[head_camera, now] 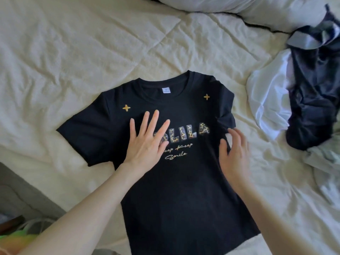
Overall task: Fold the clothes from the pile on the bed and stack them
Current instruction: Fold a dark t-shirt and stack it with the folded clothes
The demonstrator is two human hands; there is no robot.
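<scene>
Cream quilted bed (55, 52), rumpled; left part bare of clothes. Black T-shirt (176, 181) laid face up near the bed's near edge, collar away from the wearer, left sleeve (82, 133) spread flat on the quilt. Left hand (147, 142) open, fingers fanned, palm pressed flat on the chest print, covering its first letters. Right hand (233, 151) at the shirt's right edge, fingers loosely curled and apart, close to the bunched right sleeve (225, 118); blurred, so whether it touches or pinches cloth I cannot tell. Further right, the unfolded pile (294, 92): white and dark garments heaped together, well apart from the shirt. No stack of folded items in sight. Judgement: smoothing stage, first fold not begun. To do it well, keep the left palm anchoring the chest while the right draws the crumpled sleeve out flat; sweep wrinkles outward from centre, square the hem, then fold each side inward along straight lines.
</scene>
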